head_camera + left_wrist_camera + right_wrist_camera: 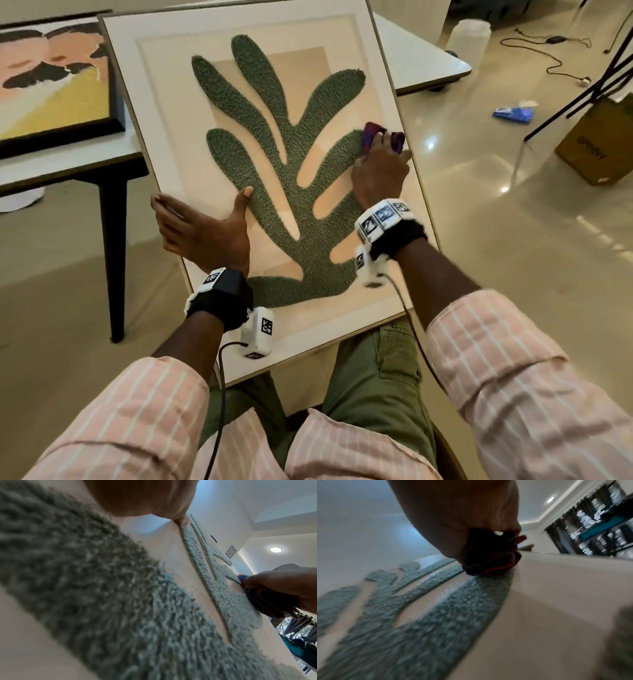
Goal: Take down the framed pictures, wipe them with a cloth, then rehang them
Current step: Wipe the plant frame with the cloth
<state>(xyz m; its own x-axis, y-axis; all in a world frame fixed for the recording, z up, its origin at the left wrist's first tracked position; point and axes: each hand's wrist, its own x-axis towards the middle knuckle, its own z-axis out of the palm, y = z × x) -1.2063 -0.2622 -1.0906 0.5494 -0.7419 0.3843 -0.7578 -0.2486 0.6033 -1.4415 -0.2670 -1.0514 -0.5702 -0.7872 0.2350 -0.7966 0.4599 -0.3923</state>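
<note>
A large light-framed picture (pixel 164 102) with a green leaf shape (pixel 274 192) leans on my lap, its top resting against a white table. My left hand (pixel 202 222) grips its left edge, thumb on the glass and fingers round the frame's edge. My right hand (pixel 380 168) holds a bunched red and blue cloth (pixel 373 135) against the glass near the right edge. The cloth (pixel 489 558) shows dark under the palm in the right wrist view, and the right hand (pixel 284 586) with it appears in the left wrist view.
A second picture in a black frame (pixel 61 137) lies on the white table (pixel 421 58) at the left. On the shiny floor at the right are a cardboard box (pixel 599 147), a black stand's legs (pixel 582 92), a blue packet (pixel 513 114) and cables (pixel 548 51).
</note>
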